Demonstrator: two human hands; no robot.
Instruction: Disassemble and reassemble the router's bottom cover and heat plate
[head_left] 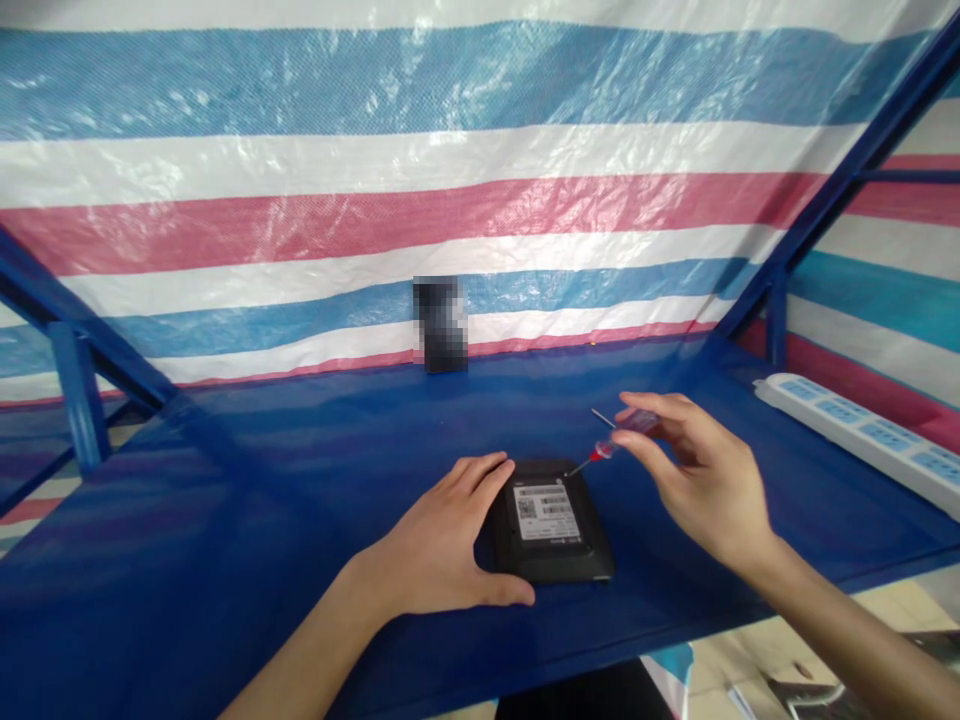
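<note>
A flat black electronic box [598, 545] lies on the blue tabletop, its labelled side up. Barcodes and a square code are printed on the white label [550, 514]. My left hand [439, 540] grips the box from the left, fingers at its far corner and thumb along the near edge. Pinched between thumb and fingers of my right hand [694, 470] is a screwdriver [598, 453] with a clear and red handle. It slants down, its tip at the box's far right corner, by a small screw hole. A thin metal rod [602, 419] shows beyond the handle; its other end is hidden.
A white power strip [870, 425] runs along the table's right side. At the back stands a dark pixelated upright object [444, 325] before a striped plastic sheet [300, 230]. Blue metal posts [79, 395] rise at both sides. The blue table [285, 480] ends close to my body.
</note>
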